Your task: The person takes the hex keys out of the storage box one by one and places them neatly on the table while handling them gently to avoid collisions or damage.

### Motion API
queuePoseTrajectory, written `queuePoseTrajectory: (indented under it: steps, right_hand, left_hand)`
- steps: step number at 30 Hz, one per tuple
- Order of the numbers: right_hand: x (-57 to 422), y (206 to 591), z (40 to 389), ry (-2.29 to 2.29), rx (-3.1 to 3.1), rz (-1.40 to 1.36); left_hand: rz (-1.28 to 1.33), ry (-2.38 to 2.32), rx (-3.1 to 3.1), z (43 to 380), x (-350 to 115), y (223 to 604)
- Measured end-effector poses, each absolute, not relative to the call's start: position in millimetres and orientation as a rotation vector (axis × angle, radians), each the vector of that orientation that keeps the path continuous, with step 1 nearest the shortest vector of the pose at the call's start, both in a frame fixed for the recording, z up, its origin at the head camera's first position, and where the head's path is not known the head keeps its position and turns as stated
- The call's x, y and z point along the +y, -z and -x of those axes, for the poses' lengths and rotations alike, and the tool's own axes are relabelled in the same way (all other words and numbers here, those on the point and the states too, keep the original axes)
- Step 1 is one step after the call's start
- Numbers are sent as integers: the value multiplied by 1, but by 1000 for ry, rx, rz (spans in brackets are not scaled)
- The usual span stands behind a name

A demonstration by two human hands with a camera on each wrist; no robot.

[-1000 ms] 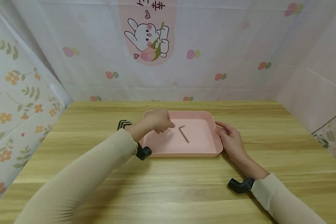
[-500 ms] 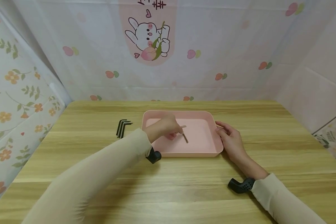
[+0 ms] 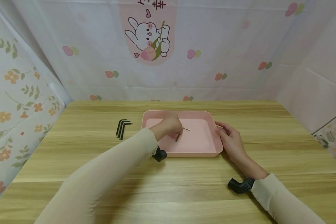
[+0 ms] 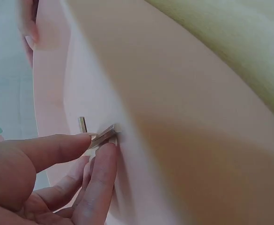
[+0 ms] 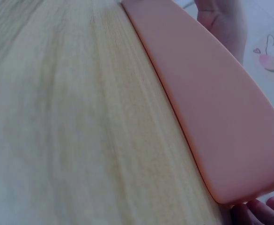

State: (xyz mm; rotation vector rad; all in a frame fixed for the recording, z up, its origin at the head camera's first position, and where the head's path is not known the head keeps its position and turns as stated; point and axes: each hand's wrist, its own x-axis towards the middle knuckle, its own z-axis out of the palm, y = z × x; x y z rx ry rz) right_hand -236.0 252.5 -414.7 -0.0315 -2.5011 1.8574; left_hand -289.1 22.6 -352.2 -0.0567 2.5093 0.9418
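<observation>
A bronze-coloured hex key is pinched between the thumb and fingertips of my left hand, low inside the pink tray. In the left wrist view, one end of the hex key sticks out past the fingertips, and its other arm points up beyond the thumb. Part of the key is hidden by the hand. At the tray's right end, my right hand grips the side wall, thumb at the rim. Its fingers show along the end wall in the right wrist view.
To the left of the tray, three black hex keys lie side by side on the wooden table. A patterned curtain hangs behind the table's far edge, and another at the left.
My left hand has come in from the tray's left side to the bronze hex key and taken hold of it. The key's long arm has swung toward the left. The right hand stays put.
</observation>
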Motion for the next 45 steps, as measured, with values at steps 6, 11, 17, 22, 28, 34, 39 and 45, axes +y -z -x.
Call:
queuePoseTrajectory:
  steps: [6,11,17,22,28,34,39,45]
  right_hand:
    - [253,415,236,-1859,-2497,29]
    - [253,415,237,-1859,-2494,37]
    - [252,416,237,-1863,-2493,33]
    - [251,417,237,-1875,-2491,41]
    - [251,416,237,-1875,-2480,39]
    - [251,415,237,-1863,-2487,39]
    - [252,416,237,-1849,-2492,50]
    - [252,416,237,-1830,-2493,43]
  left_hand:
    - [5,-863,2547,289,25,350]
    - [-92,-709,2624,290,28,348]
    - [-121,-697,2634,288,30,348]
    - [-123,-703,2630,287,30,347]
    - [-163,-661,2653,288,32,346]
    - [-172,-632,2637,291,34,347]
    - [-173,-705,2577,292,31,345]
    - [-201,-907,2445,290,18,335]
